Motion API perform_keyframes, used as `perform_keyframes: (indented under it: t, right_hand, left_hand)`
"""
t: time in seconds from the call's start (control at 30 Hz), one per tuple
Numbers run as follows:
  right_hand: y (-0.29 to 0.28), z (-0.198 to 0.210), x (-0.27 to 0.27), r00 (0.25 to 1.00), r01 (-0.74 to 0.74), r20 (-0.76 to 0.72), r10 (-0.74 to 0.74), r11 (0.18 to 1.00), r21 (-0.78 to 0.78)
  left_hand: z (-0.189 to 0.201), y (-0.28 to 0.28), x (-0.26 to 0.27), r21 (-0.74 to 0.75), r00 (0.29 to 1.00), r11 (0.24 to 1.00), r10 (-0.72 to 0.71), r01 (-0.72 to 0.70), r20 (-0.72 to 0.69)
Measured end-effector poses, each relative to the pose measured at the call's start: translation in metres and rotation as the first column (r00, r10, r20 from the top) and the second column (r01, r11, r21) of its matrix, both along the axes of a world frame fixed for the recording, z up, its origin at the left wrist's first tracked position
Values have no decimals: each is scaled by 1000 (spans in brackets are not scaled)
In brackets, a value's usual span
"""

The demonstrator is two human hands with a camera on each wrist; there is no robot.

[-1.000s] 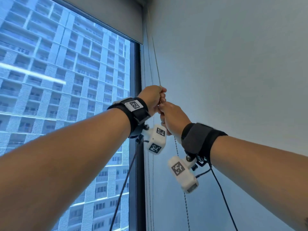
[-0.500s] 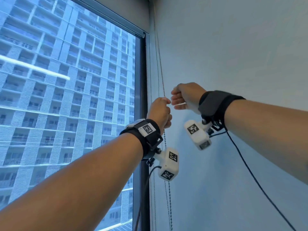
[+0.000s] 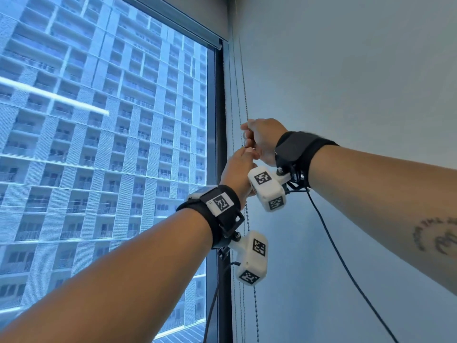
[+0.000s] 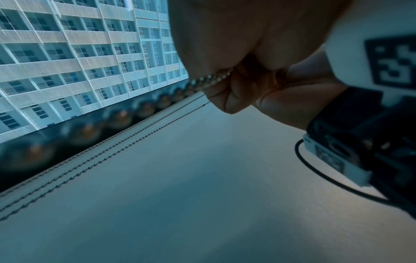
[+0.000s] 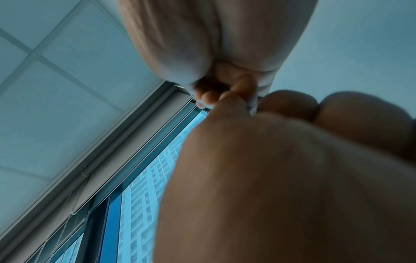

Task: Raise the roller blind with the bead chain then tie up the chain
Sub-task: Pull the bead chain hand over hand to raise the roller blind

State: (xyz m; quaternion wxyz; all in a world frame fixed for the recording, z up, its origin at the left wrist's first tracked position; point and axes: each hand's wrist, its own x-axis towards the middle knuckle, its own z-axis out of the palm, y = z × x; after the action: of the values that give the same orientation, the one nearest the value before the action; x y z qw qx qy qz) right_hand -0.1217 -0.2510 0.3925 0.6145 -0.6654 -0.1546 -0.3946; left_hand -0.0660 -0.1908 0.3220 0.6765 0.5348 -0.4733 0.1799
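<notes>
The metal bead chain [image 3: 244, 95] hangs down the wall just right of the window frame. My right hand [image 3: 251, 134] grips it at about mid height, fingers curled round it. Directly below, touching the right hand, my left hand [image 3: 241, 160] holds the same chain in a fist. In the left wrist view the chain [image 4: 209, 80] comes out of my closed left hand [image 4: 236, 85]. In the right wrist view a short bit of chain [image 5: 252, 107] shows between both hands. The grey roller blind [image 3: 197, 18] is rolled far up, its bottom bar [image 3: 188, 28] near the window top.
The dark window frame [image 3: 218, 169] stands just left of the chain. Thin extra cords [image 3: 233, 95] run beside it. A plain wall [image 3: 358, 82] fills the right side. Black cables [image 3: 333, 246] trail from the wrist cameras. The loose chain [image 3: 256, 308] hangs on below my hands.
My left hand pulled the chain down from the upper position. My right hand let go below, rose past it and now grips the chain above the left hand. The blind's bottom bar sits higher.
</notes>
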Motion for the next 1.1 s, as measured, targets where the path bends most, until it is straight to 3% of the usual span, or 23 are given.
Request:
perform_keyframes:
  t: [0.13, 0.3, 0.4, 0.63, 0.73, 0.93, 1.1]
  right_hand:
    - [1, -7, 10, 1000, -22, 23, 21, 999, 37]
    - [-5, -34, 26, 998, 18, -62, -15, 998, 55]
    - [-7, -54, 40, 995, 58, -83, -55, 998, 32]
    - [-3, -96, 62, 987, 92, -138, -88, 995, 23]
    - [-6, -117, 73, 975, 138, -173, -137, 990, -9]
    - [-22, -167, 99, 963, 142, -250, -106, 981, 133]
    - [-32, -201, 116, 957, 205, -230, -178, 973, 103]
  left_hand:
    - [-17, 5, 6, 39, 997, 996, -75, 75, 1]
    - [-55, 3, 27, 151, 995, 985, 80, -89, 65]
    - [-78, 0, 38, 106, 998, 994, 24, -17, -62]
    - [-119, -1, 62, 73, 990, 997, 5, 5, -138]
    - [-136, 1, 73, 121, 987, 992, 60, -42, -150]
    - [-186, 2, 99, 220, 963, 974, 99, -42, -252]
    - [-220, -4, 123, 272, 950, 961, 120, -39, -289]
